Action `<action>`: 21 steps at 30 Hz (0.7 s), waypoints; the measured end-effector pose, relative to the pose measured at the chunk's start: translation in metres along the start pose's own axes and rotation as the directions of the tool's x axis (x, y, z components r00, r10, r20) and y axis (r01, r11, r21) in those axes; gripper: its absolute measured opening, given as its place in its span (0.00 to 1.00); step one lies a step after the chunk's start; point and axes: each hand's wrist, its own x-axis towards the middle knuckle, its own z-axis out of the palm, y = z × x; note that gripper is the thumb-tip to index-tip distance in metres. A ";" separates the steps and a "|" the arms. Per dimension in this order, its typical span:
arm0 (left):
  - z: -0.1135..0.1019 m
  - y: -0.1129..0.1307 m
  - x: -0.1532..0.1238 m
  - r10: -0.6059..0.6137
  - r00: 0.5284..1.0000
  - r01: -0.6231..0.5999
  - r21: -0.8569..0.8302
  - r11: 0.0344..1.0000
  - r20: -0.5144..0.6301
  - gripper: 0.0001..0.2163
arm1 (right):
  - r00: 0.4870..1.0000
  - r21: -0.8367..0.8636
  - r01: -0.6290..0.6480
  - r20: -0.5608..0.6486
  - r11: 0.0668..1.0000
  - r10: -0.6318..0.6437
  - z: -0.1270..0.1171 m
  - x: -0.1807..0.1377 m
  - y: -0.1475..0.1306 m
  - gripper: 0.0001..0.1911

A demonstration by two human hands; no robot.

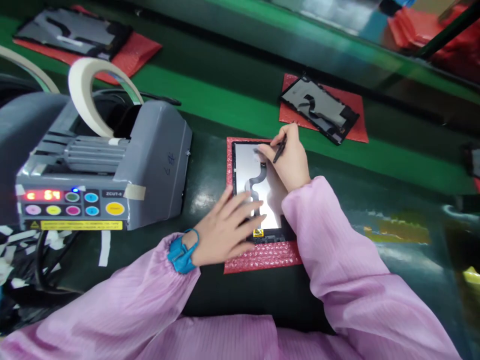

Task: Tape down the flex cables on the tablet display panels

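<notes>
A tablet screen panel (270, 195) lies back side up on red bubble wrap (262, 257), directly in front of me. A dark flex cable (257, 177) snakes down its silver back to a small yellow label (258, 232) near the lower edge. My left hand (228, 225) rests with spread fingers over the panel's left side, holding nothing. A blue wrist strap (182, 252) circles that wrist. Near the panel's top, my right hand (290, 155) is closed around a thin black tool (280, 150), perhaps tweezers or a pen. Its fingertips are at the panel's surface; whether they pinch anything else is unclear.
A grey tape dispenser (150, 165) with a white tape roll (84, 95) stands at left, tape scraps (52, 240) below it. Further panels on red wrap lie at the back left (71, 32) and back right (318, 107) on the green conveyor belt (225, 105).
</notes>
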 end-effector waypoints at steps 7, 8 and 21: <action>0.011 0.009 0.007 -0.029 0.991 0.033 -0.027 0.999 0.132 0.31 | 0.996 -0.713 0.011 0.068 0.701 0.054 -0.109 0.042 0.077 0.14; 0.012 0.008 0.012 -0.077 0.989 0.079 -0.012 0.997 0.128 0.29 | 0.995 -0.747 0.013 0.079 0.665 0.069 -0.122 0.046 0.086 0.14; 0.030 -0.058 0.149 -0.753 0.617 0.754 -0.101 0.649 -0.226 0.28 | 0.966 -0.765 0.208 0.259 0.610 -0.005 -0.141 0.104 0.138 0.13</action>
